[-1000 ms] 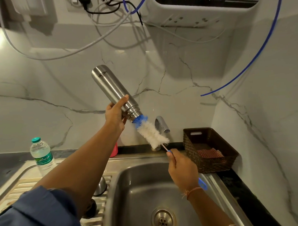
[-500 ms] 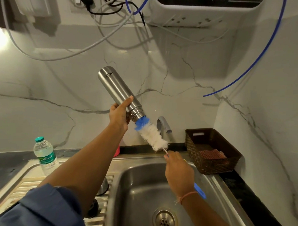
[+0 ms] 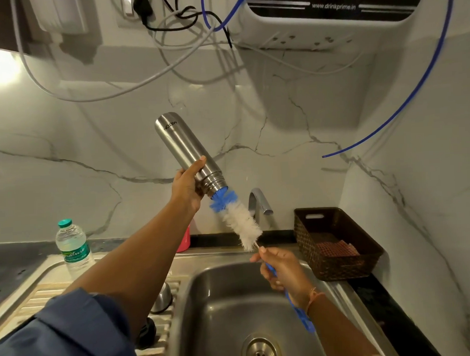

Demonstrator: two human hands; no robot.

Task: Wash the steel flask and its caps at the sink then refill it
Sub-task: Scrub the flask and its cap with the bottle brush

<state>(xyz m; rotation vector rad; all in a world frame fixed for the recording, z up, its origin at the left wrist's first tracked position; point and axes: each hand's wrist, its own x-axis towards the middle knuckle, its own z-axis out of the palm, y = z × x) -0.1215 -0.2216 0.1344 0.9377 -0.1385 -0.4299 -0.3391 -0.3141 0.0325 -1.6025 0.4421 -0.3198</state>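
– Steel flask tilts mouth-down above the sink, left hand wrapped round it, right hand pinching the brush handle, blue tip at the mouth.
– Risk?
– Wet steel might slip; bristles could flick water. It reads "MILTON"; the purifier above the sink says "www.drinkprime.in".

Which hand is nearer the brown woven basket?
Right. The right hand, gripping the blue-handled white bottle brush, is just left of the basket; the left hand holds the steel flask farther left, higher.
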